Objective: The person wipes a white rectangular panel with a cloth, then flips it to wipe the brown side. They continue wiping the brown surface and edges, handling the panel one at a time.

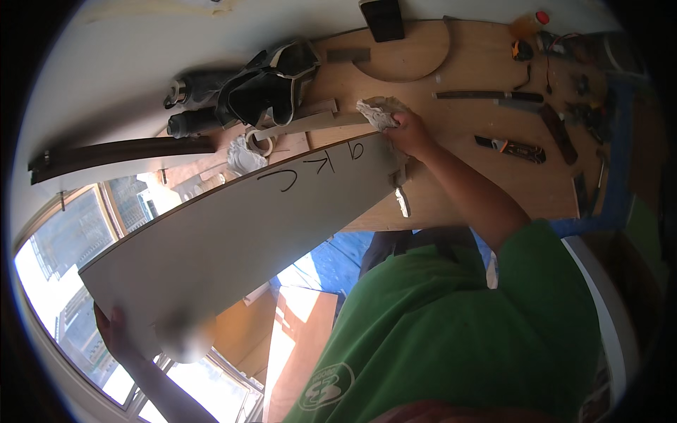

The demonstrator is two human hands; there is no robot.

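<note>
A long white board [233, 218] with dark handwritten marks slants across the view, its right end higher, over the workbench. At its lower left end my left hand [116, 335] grips the edge, thumb on the white face and the other fingers mostly hidden behind. My right hand [410, 135] is closed around a crumpled whitish cloth or paper [379, 113] at the board's right end. Below that hand, a small white strip [402, 201] shows beside the board's end.
On the wooden workbench [465, 169] lie a utility knife [510, 149], a handsaw [557, 134], a tape measure [522, 50] and a phone [382, 20]. Dark goggles or a mask [264, 88] and a tape roll [261, 143] sit behind the board. Windows [70, 233] stand at left.
</note>
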